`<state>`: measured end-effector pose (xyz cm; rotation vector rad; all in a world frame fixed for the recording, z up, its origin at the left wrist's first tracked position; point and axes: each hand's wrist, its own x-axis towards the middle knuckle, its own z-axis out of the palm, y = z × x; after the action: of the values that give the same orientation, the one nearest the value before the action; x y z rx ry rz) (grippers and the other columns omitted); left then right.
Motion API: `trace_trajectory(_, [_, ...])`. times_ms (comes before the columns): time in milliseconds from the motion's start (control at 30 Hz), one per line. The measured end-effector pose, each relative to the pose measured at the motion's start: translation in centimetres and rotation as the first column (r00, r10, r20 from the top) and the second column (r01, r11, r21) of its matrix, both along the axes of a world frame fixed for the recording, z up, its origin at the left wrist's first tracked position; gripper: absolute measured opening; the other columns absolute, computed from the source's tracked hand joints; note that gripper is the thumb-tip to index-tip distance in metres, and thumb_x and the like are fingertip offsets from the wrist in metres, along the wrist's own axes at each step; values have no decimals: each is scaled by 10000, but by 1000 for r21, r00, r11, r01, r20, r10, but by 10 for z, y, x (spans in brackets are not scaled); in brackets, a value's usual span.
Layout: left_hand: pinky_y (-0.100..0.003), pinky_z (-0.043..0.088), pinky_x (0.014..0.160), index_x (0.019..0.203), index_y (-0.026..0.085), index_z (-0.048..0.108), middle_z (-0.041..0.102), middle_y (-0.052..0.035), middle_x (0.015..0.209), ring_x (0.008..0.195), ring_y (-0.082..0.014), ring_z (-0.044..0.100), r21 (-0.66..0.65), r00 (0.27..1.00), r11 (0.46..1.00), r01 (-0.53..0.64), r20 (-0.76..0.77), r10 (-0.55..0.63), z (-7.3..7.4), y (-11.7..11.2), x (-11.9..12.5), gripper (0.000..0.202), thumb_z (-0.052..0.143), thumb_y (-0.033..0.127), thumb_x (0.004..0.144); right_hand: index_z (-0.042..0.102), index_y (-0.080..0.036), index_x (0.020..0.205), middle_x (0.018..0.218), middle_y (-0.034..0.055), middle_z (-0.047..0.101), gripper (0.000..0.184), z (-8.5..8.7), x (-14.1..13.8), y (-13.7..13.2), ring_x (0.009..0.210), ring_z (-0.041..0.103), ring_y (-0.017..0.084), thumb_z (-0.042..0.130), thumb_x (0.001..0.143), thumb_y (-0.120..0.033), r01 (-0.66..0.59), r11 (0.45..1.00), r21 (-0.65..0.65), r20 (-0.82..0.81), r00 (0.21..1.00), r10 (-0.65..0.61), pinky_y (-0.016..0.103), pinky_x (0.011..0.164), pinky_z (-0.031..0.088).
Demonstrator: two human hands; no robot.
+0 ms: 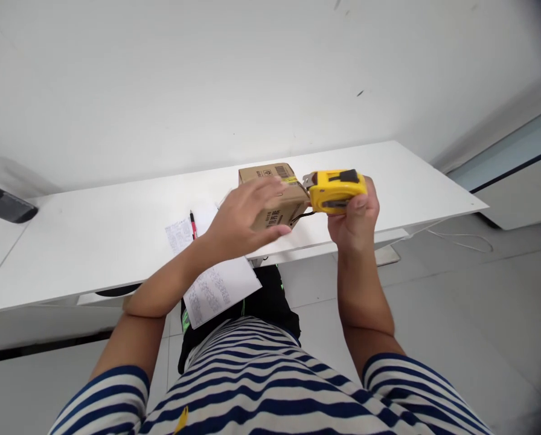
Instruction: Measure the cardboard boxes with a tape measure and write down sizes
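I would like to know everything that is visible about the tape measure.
The tape measure has a yellow, plastic-looking case, a black button on top and a dark patch on its near side. A metal-looking piece shows at its left end, toward the box. The right hand grips its right end, apparently off the table. How far the blade is out is unclear.

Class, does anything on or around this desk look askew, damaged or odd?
Yes: the handwritten sheet juts past the front edge of the white desk instead of lying fully on it, and a small dark mark stands out on the pale wall.
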<state>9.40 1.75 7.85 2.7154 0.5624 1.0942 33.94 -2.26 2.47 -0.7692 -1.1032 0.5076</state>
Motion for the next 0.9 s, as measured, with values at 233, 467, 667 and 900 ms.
trace_trajectory(233, [-387,615,1022,1488,356,508,679,-58,1353,1258,-191,685,263,939,945,195,227,-257,0,-14,21,495,642,418,1016,683,-337,1174,995,23,695,460,10,-20,-37,808,671,191,622,918,-714,-116,993,-27,268,956,119,366,693,610])
trace_trajectory(467, [-425,607,1044,1372,400,625,683,-38,1339,1228,-201,694,45,985,991,127,114,-132,1,-26,8,355,546,515,1045,695,-331,1148,989,20,702,443,16,-23,-44,797,665,190,702,878,-683,-138,988,-71,299,942,153,373,719,599])
trace_trajectory(667, [-503,541,1109,1325,317,651,690,-94,1359,1314,-300,618,-270,987,955,-122,73,146,12,-29,4,667,587,807,878,643,-363,1054,1004,19,756,538,29,-25,-31,981,758,263,874,693,-688,-173,985,-28,229,958,174,469,881,665])
trace_trajectory(900, [-305,549,756,819,207,639,701,-27,816,766,-133,646,-789,987,600,130,158,-5,10,-17,9,432,647,623,935,735,-387,1081,1072,12,781,493,48,-3,-20,1061,769,283,950,668,-549,-259,966,-7,317,915,248,537,985,653])
